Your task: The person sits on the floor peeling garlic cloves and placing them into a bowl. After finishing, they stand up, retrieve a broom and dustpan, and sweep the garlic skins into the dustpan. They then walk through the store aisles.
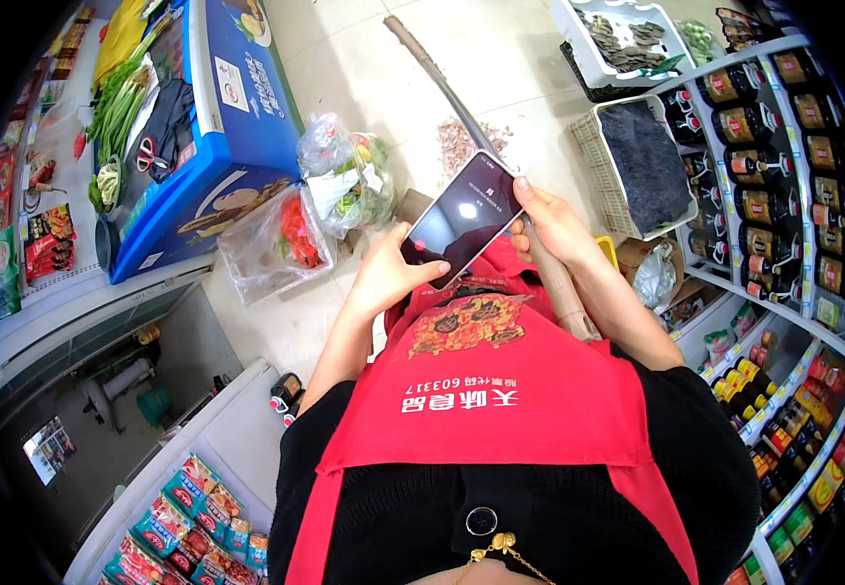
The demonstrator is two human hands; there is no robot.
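A smartphone (462, 216) is held between both hands, tilted, its dark screen facing up and bearing small writing and a bright reflection. My left hand (397, 270) grips its lower left side, thumb over the screen near the bottom. My right hand (550, 219) pinches the upper right edge between thumb and fingers. Below that hand runs a long pole (550, 274), its thick tan near end against the red apron (525, 431). Beyond the phone it continues as a dark shaft over the floor. Whether my right fingers also touch the pole is unclear.
Dry peel-like scraps (459, 142) lie on the tiled floor. Left are a blue freezer (247, 110), a plastic bag of vegetables (353, 175) and a lined box (276, 256). On the right stand a crate of dark sheets (587, 139), a white crate (576, 33) and bottle shelves (802, 183).
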